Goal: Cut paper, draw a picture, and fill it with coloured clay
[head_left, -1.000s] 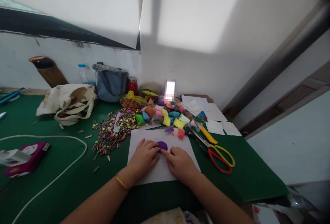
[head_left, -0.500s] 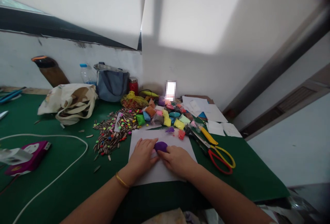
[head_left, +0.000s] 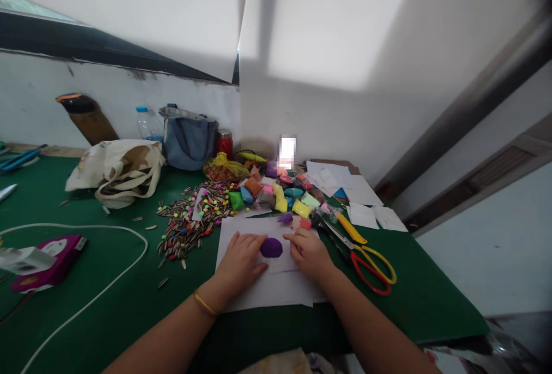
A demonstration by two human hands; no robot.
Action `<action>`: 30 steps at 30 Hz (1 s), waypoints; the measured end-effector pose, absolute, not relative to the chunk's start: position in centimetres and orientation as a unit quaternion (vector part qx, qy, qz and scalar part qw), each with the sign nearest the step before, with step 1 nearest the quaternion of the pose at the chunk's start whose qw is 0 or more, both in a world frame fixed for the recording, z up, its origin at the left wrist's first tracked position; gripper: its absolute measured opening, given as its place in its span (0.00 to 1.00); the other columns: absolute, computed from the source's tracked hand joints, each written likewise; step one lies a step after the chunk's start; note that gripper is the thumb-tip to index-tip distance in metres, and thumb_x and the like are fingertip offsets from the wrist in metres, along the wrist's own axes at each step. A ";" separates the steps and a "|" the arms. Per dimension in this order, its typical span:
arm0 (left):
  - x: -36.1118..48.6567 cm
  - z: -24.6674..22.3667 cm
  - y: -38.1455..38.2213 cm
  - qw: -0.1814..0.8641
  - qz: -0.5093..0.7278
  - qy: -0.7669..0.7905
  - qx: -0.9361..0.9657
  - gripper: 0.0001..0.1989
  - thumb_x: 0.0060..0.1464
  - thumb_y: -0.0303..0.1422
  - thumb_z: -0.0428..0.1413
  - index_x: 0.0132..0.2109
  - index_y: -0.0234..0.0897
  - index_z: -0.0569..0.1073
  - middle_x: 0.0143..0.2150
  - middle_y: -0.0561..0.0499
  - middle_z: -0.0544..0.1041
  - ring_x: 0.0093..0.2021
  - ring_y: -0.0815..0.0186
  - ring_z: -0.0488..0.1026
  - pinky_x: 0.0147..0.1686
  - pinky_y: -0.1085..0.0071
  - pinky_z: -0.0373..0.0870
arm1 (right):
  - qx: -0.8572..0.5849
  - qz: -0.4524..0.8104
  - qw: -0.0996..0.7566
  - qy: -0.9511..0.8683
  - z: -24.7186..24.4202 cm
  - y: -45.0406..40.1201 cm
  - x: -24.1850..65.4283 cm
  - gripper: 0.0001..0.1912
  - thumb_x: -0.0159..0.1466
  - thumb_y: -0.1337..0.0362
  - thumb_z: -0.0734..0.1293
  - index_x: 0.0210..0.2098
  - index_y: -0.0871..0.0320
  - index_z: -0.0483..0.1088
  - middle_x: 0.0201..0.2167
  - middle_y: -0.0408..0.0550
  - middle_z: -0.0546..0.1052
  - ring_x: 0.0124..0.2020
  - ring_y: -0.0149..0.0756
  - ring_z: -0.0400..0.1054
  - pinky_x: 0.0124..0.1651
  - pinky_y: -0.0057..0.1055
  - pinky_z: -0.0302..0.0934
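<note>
A flat purple piece of modelling clay (head_left: 271,247), rounded on top, lies on a small white sheet of paper over a larger sheet (head_left: 276,290). At its left edge my left hand (head_left: 244,256) rests on the paper, fingers stretched out and thumb apart, the fingertips close to or touching the clay. My right hand (head_left: 308,252) is just to the right, its index finger extended toward the clay with a small gap between. The other right fingers are partly bent, and nothing shows in them. Behind the right hand sit a purple bit of clay (head_left: 284,219) and a coral-pink packet (head_left: 304,223).
Several coloured clay packets (head_left: 280,201) and a heap of striped seeds with bright beads (head_left: 185,230) lie behind the paper. On the right are scissors (head_left: 371,270) and a yellow-handled cutter (head_left: 350,228). A white cable (head_left: 107,285) and bags (head_left: 190,141) are leftward.
My right hand has drawn away from the clay to the right, so more of the purple piece shows. My left hand stays beside it. The camera view has shifted slightly.
</note>
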State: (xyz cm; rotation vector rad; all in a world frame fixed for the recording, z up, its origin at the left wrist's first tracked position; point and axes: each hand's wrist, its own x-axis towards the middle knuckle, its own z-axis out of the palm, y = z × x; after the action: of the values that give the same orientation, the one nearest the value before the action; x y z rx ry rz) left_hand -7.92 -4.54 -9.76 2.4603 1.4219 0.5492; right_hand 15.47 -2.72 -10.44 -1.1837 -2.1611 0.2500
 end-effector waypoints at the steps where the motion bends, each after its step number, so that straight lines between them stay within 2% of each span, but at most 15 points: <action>1: -7.9 -9.7 -4.5 0.125 0.185 0.480 0.848 0.29 0.52 0.34 0.61 0.61 0.45 0.65 0.58 0.46 0.72 0.59 0.55 0.65 0.65 0.46 0.46 | -0.458 0.106 0.323 -0.822 -10.6 -2.6 15.8 0.15 0.65 0.68 0.61 0.48 0.56 0.75 0.35 0.50 0.73 0.39 0.37 0.68 0.42 0.31 0.63; 4: -7.8 -9.7 -4.6 0.117 0.169 0.455 0.866 0.26 0.55 0.31 0.58 0.60 0.52 0.67 0.61 0.50 0.70 0.62 0.53 0.63 0.64 0.42 0.45 | -0.469 0.126 0.296 -0.823 -10.9 -2.6 16.2 0.14 0.64 0.64 0.64 0.48 0.54 0.76 0.34 0.48 0.73 0.36 0.36 0.68 0.38 0.30 0.63; 7: -7.7 -10.1 -4.7 0.093 0.159 0.429 0.884 0.24 0.60 0.30 0.53 0.62 0.55 0.64 0.64 0.52 0.67 0.65 0.53 0.58 0.63 0.40 0.43 | -0.449 0.114 0.269 -0.844 -10.8 -2.8 16.0 0.15 0.65 0.65 0.63 0.49 0.53 0.76 0.33 0.48 0.73 0.35 0.35 0.68 0.39 0.30 0.63; 12: -7.6 -11.3 -4.7 0.047 0.152 0.393 0.906 0.22 0.65 0.31 0.45 0.64 0.54 0.62 0.63 0.50 0.68 0.68 0.55 0.56 0.64 0.37 0.33 | -0.426 0.077 0.212 -0.876 -10.2 -3.2 15.7 0.16 0.65 0.65 0.63 0.50 0.52 0.76 0.33 0.48 0.74 0.35 0.35 0.68 0.40 0.30 0.60; 15: -7.7 -11.5 -4.7 0.044 0.148 0.391 0.907 0.22 0.66 0.32 0.45 0.64 0.52 0.62 0.63 0.49 0.68 0.67 0.56 0.57 0.64 0.37 0.32 | -0.427 0.066 0.190 -0.882 -10.0 -3.3 15.6 0.16 0.65 0.64 0.62 0.50 0.53 0.76 0.32 0.48 0.75 0.35 0.35 0.68 0.40 0.31 0.60; 20: -7.6 -11.0 -4.8 0.087 0.140 0.401 0.901 0.22 0.66 0.32 0.44 0.64 0.54 0.61 0.64 0.49 0.68 0.67 0.55 0.57 0.64 0.35 0.30 | -0.444 0.083 0.204 -0.869 -9.9 -3.2 15.5 0.17 0.65 0.65 0.62 0.51 0.54 0.75 0.35 0.49 0.74 0.36 0.35 0.67 0.42 0.31 0.60; 26: -7.4 -10.5 -4.8 0.119 0.153 0.416 0.889 0.22 0.64 0.30 0.47 0.63 0.52 0.63 0.65 0.49 0.66 0.67 0.56 0.57 0.65 0.37 0.34 | -0.452 0.107 0.192 -0.864 -10.0 -3.1 15.1 0.18 0.65 0.64 0.62 0.53 0.55 0.72 0.37 0.49 0.73 0.38 0.36 0.67 0.43 0.32 0.60; 30: -7.7 -10.3 -4.6 0.129 0.188 0.480 0.847 0.33 0.55 0.32 0.57 0.66 0.40 0.58 0.65 0.42 0.64 0.65 0.54 0.59 0.66 0.47 0.48 | -0.465 0.107 0.191 -0.858 -9.9 -3.0 14.7 0.22 0.65 0.65 0.62 0.58 0.55 0.67 0.39 0.49 0.72 0.40 0.37 0.66 0.44 0.32 0.59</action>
State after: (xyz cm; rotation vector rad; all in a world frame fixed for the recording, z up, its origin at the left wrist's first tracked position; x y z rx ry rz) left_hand -7.66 -4.57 -10.28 2.4633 1.3953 0.5481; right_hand 14.66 -2.97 -9.91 -1.3049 -2.4101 0.3016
